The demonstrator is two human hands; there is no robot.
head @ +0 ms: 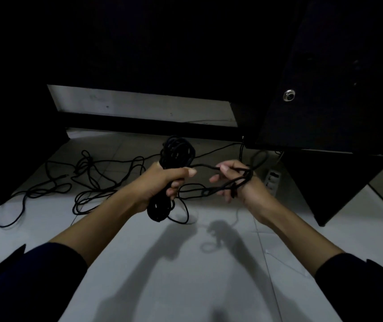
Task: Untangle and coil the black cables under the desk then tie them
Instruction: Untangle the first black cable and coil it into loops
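Note:
My left hand (162, 184) grips a thick coil of black cable (176, 152) around its middle, held upright above the floor; loops stick out above the fist and hang below it. A free strand of the same cable (205, 165) runs rightward to my right hand (239, 182). That hand pinches the strand between thumb and fingers, and a loop of it wraps around the back of the palm. More loose black cable (88, 173) lies tangled on the pale tiled floor to the left, under the desk.
A dark desk side panel (325, 89) with a round metal fitting (288, 96) stands at the right. A white power strip (272, 178) lies on the floor beside it. A dark cabinet (11, 135) fills the left, and a pale skirting strip (139, 105) runs along the back.

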